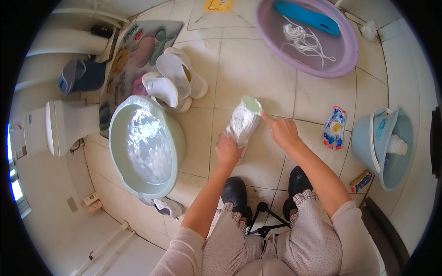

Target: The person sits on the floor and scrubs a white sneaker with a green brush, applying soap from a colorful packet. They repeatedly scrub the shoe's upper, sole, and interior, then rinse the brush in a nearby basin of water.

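Observation:
My left hand (229, 148) grips a white shoe (243, 125) in front of me, its fingers wrapped around the near end. In my right hand (282, 131) is a pale green scrub brush (251, 105), its head against the far end of the shoe. The index finger lies along the brush; its bristles are hidden. Whitish suds seem to cover the shoe. To the left stands a light green basin (178, 142) of water, with something white in it. Beyond it are white shoes (198, 83) with pale insoles (173, 73) laid on top.
A purple basin (352, 50) at the far right holds white shoelaces (304, 41) and a blue insole-shaped piece (308, 18). A detergent packet (334, 127) lies right, beside a blue bucket (391, 161) with a white bottle. Left are a mat (133, 46), bin (85, 76), toilet (64, 129) and grey-white shoe (169, 208).

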`<state>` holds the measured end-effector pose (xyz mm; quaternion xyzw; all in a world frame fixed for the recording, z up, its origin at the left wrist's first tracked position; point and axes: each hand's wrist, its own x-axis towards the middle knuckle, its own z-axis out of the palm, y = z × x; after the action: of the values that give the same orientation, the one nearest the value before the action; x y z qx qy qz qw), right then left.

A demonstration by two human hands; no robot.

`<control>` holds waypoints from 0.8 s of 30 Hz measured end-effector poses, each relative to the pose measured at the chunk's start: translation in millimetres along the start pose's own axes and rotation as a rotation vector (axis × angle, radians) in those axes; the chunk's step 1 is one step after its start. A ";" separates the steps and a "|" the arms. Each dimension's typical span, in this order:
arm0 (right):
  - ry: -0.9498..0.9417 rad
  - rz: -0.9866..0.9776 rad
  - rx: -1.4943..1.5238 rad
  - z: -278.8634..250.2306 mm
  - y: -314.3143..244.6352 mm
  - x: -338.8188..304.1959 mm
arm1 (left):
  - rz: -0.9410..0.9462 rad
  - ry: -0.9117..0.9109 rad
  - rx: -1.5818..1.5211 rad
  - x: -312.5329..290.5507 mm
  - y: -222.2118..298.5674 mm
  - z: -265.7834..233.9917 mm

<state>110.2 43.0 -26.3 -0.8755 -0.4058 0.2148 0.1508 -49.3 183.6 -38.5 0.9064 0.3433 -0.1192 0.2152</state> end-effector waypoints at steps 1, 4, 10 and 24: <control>0.010 0.009 -0.003 3.0 -0.1 -1.4 | -0.014 0.009 -0.059 1.5 2.3 -4.2; 0.033 0.039 0.002 6.0 3.4 -2.8 | 0.186 0.038 -0.072 -25.7 -4.2 -12.0; -0.001 -0.004 0.200 47.3 -10.7 -51.3 | 0.086 -0.096 -0.172 -36.6 -17.5 -5.8; -0.088 -0.156 0.386 58.0 -33.8 -95.6 | 0.122 -0.088 -0.051 -21.0 -17.8 0.1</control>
<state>4.1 -4.8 -37.2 -0.7860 -0.4299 0.3143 0.3141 -76.7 183.5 -36.5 0.9137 0.2808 -0.1367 0.2600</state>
